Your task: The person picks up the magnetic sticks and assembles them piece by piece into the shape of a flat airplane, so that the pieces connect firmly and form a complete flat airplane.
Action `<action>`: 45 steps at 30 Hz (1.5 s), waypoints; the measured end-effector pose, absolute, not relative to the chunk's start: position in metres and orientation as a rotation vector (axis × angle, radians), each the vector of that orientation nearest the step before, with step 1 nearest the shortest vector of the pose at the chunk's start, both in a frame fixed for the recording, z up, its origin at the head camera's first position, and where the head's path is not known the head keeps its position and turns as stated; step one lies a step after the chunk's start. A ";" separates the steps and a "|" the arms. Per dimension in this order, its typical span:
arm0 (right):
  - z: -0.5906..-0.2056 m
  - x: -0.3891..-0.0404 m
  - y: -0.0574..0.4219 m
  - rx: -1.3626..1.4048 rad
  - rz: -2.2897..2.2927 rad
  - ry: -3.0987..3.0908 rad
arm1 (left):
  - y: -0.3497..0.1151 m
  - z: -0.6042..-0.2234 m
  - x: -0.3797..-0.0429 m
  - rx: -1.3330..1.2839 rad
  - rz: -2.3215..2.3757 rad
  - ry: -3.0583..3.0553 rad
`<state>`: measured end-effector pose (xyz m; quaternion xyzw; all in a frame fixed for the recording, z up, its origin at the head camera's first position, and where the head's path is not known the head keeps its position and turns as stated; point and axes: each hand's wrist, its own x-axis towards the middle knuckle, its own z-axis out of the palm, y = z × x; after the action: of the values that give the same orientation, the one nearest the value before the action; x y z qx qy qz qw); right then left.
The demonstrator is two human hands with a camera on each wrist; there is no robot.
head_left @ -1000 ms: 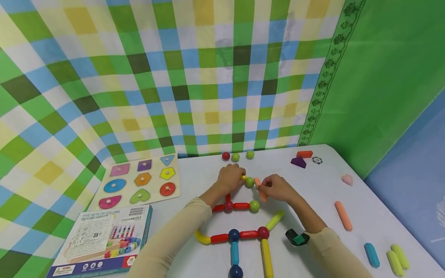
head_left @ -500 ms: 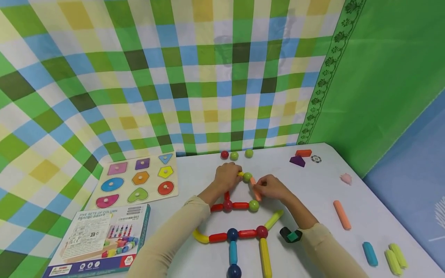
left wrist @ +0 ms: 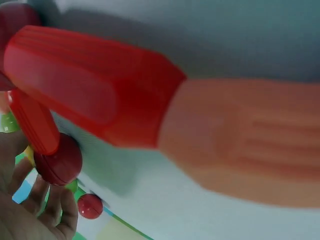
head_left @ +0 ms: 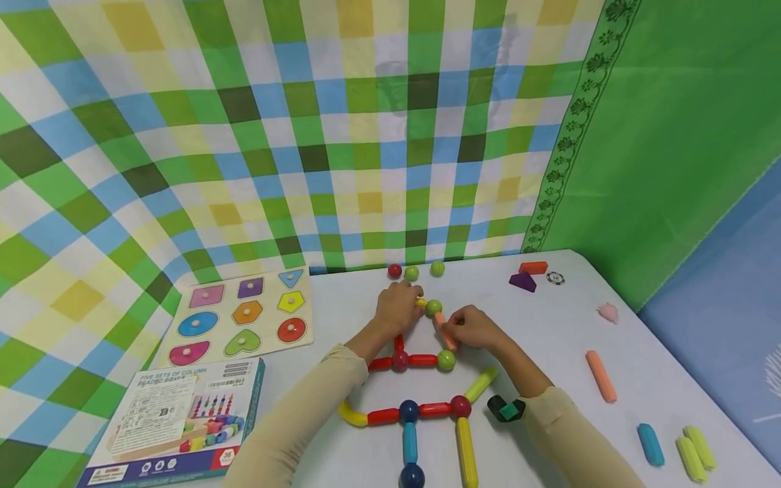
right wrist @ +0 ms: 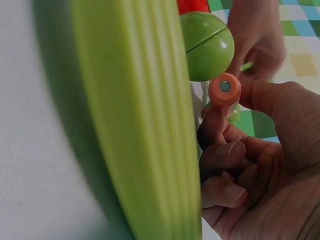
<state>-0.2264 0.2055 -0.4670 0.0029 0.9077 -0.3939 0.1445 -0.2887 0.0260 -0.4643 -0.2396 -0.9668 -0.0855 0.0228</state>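
Note:
My left hand [head_left: 398, 308] grips near one end of a short yellow magnetic rod [head_left: 421, 302], which meets a green ball [head_left: 434, 308]. In the left wrist view, a dark red ball [left wrist: 59, 160] on a red rod [left wrist: 37, 122] sits right by its fingers. My right hand [head_left: 476, 328] pinches an orange magnetic rod [head_left: 445, 331] between thumb and forefinger. The rod's top end is at that green ball. Its lower end, with a round metal disc, is close beside a second green ball [right wrist: 207, 47] joined to a red rod [head_left: 422, 360].
Nearer me lie connected rods and balls, with a blue ball [head_left: 409, 411] and a yellow rod [head_left: 466, 452]. Loose balls [head_left: 411, 272] line the back edge. A shape puzzle board [head_left: 247, 312] and a toy box [head_left: 177, 420] are left; loose rods [head_left: 601, 376] lie right.
The orange rod in my right hand has swung left and come in line with the upper green ball. My left hand and that ball have shifted slightly up and left.

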 end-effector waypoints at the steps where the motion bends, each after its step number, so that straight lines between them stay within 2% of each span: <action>1: -0.467 -0.227 0.205 0.007 -1.138 2.615 | 0.025 -0.462 -0.288 -0.742 -0.273 -2.972; 4: -0.467 -0.228 0.204 -0.002 -1.132 2.619 | 0.022 -0.454 -0.281 -0.797 -0.315 -2.870; 9: -0.468 -0.231 0.205 -0.015 -1.124 2.617 | 0.016 -0.442 -0.258 -1.109 -0.431 -2.824; 13: -0.469 -0.233 0.204 -0.026 -1.117 2.624 | 0.010 -0.446 -0.236 -1.350 -0.429 -2.872; 16: -0.468 -0.233 0.201 -0.012 -1.128 2.619 | 0.007 -0.453 -0.228 -1.425 -0.378 -2.901; 40: -0.469 -0.234 0.188 0.148 -1.084 2.656 | 0.004 -0.466 -0.223 -1.360 -0.378 -2.907; 45: -0.467 -0.232 0.187 0.100 -1.100 2.688 | 0.003 -0.465 -0.222 -1.357 -0.363 -2.876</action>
<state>-0.2323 0.1868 -0.4669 0.0341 0.9186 -0.3759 0.1174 -0.2218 0.0026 -0.4651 -0.4237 -0.8982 -0.1134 -0.0293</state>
